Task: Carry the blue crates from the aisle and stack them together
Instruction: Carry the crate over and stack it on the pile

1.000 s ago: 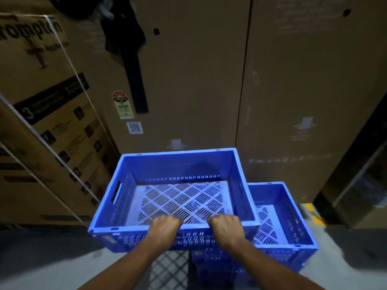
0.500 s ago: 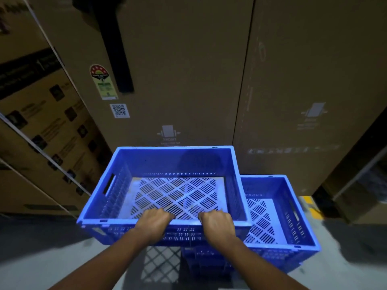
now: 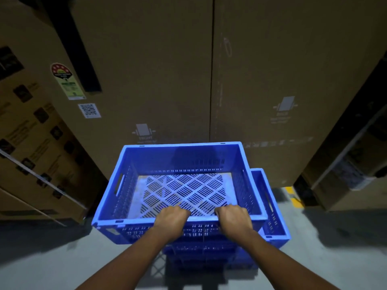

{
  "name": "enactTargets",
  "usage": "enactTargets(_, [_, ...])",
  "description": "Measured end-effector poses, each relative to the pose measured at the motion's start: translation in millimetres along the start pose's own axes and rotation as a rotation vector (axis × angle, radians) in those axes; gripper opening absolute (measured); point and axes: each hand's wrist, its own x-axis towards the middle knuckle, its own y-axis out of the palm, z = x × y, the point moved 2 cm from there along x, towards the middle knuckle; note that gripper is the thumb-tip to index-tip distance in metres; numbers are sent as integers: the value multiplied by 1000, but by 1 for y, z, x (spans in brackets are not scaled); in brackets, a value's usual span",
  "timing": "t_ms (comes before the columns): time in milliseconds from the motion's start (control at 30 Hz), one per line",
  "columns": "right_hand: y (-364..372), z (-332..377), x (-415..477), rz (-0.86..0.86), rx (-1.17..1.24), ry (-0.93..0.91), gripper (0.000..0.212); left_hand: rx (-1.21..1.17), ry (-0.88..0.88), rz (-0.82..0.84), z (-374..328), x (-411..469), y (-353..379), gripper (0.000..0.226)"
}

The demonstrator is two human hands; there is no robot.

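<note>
I hold an empty blue crate [image 3: 146, 160] with a slotted grey-blue floor by its near rim. My left hand [image 3: 170, 221] grips that rim left of centre, and my right hand [image 3: 234, 221] grips it right of centre, fingers curled over the edge. The crate hangs above a stack of blue crates [image 3: 272, 208] on the floor. It covers most of the stack, offset to the left, so only the stack's right side and lower front show.
Tall cardboard boxes [image 3: 159, 70] form a wall right behind the crates. Printed, strapped cartons [image 3: 37, 155] lean at the left. Dark shelving with boxes [image 3: 351, 164] stands at the right. Grey concrete floor [image 3: 41, 258] with a yellow mark [image 3: 294, 195] lies around the stack.
The held crate has moved right, over the stack, which is now mostly covered. The view has come closer to the boxes. Both hands keep their grip on the near rim.
</note>
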Motion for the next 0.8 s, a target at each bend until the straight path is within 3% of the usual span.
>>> enactTargets(433, [5,-129,-29,-30,-27,63,20,-39,79,-36,-117,55,-22,25])
enactTargets(800, [7,-138,-27,-15,-65,52,19,-54,43,-26,-125,59,-21,26])
